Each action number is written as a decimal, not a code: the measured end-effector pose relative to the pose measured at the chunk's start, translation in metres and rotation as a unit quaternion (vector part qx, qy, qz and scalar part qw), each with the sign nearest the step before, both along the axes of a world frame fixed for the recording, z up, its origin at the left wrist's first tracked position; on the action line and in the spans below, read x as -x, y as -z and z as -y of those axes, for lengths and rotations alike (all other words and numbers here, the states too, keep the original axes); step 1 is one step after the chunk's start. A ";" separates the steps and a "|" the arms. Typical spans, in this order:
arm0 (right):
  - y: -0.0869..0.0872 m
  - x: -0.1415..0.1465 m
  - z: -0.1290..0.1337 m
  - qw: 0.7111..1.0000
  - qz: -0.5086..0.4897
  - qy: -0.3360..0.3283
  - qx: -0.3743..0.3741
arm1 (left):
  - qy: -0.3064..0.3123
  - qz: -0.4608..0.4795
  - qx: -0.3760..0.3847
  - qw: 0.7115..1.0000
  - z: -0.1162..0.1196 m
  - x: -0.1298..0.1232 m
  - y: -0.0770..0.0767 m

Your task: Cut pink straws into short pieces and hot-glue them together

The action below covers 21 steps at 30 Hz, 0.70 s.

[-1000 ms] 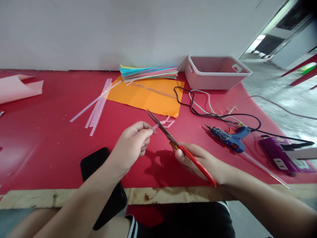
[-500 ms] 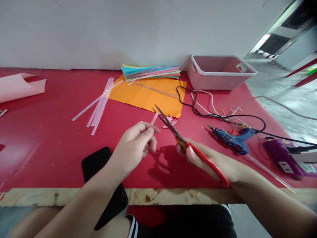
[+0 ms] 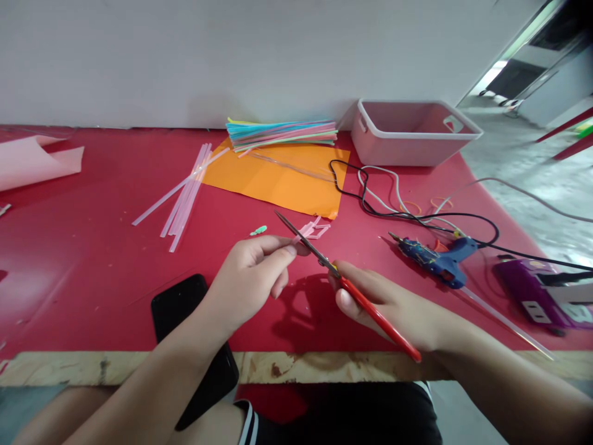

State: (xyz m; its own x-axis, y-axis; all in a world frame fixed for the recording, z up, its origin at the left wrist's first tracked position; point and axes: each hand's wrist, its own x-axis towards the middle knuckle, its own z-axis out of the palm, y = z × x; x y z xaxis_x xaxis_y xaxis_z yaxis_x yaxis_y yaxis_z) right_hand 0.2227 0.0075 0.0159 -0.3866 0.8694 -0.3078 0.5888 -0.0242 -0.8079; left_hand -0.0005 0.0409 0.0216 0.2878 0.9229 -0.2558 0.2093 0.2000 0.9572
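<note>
Our scissors [image 3: 337,271] sit close to our left hand [image 3: 254,266].
It pinches a pink straw [image 3: 296,240] at the blades, above the red table [image 3: 115,278]; our right hand [image 3: 402,309] is wrapped around the handles. If the straw slips, we could nick a fingertip.

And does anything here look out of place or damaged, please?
Yes: the black rectangular phone, partly hidden beneath the left forearm, juts past the pale wooden front edge of the red table, and looks precarious.

Pink bin [image 3: 399,149] and black phone [image 3: 178,301]
</note>
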 end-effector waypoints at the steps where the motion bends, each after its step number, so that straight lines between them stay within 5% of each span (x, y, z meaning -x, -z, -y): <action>1: -0.001 0.001 0.000 1.000 0.011 -0.002 0.003 | -0.001 -0.002 0.000 1.000 0.000 0.000 0.000; 21: 0.016 0.005 0.001 0.982 -0.157 0.037 0.099 | -0.053 0.044 0.004 0.998 0.000 0.000 0.005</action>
